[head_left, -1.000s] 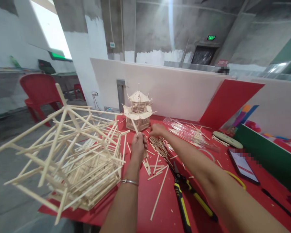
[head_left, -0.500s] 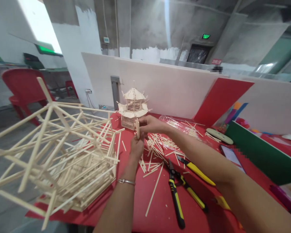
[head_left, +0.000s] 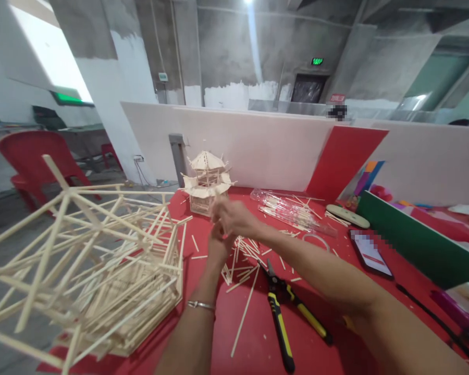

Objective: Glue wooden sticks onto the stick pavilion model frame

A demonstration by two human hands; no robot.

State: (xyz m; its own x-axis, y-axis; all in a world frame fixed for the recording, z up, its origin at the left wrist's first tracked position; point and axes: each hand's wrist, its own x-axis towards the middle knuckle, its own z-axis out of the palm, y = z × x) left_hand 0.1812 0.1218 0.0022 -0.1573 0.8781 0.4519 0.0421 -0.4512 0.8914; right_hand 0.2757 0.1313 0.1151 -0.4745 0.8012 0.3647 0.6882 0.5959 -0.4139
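My left hand (head_left: 219,240) is raised over the red table, its fingers curled round a few short wooden sticks that are mostly hidden and blurred now. Right against it, my right hand (head_left: 234,216) has its fingertips pinched together at the top of the left hand; what lies between them I cannot make out. Just behind both hands stands a small wooden-stick pagoda model (head_left: 207,182). Below and to the right of them, loose wooden sticks (head_left: 244,252) lie scattered. Black-and-yellow pruning shears (head_left: 279,297) rest with their handles spread, nearer to me.
A large stick-built frame (head_left: 101,260) fills the left side, with beams jutting toward me. Plastic bags of sticks (head_left: 287,208) lie behind my right arm. A phone (head_left: 370,253), a beige oval object (head_left: 347,216) and a green board (head_left: 410,245) are at right. White panels (head_left: 250,151) stand behind.
The view has shifted, and my right forearm now covers the yellow cutter. My right hand has moved down and closer over my left, hiding the sticks that stood upright between them.
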